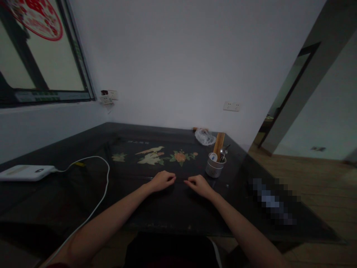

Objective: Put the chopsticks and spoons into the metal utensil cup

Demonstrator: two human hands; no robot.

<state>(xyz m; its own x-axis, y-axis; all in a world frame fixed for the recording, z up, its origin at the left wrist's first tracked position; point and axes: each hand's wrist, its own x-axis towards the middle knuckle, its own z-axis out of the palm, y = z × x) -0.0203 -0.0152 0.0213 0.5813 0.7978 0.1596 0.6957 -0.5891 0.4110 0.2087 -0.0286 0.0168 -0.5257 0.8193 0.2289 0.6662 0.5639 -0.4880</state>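
Both my hands rest on a dark glass-topped table (83,149) with a painted bird-and-flower panel (156,155) under the glass. My left hand (162,181) lies knuckles up with its fingers curled loosely under. My right hand (198,185) lies close beside it, its fingers also curled and pointing toward the left hand. The fingertips nearly meet; nothing shows between them, though the dim light hides small things. A grey perforated cup (215,166) with spoons and wooden chopsticks stands just beyond my right hand.
A white power bank (26,172) lies at the left with a white cable (104,186) looping toward me. A crumpled plastic bag (205,136) sits at the back by the wall. Wall sockets (231,106) are above. A doorway (287,96) opens at the right.
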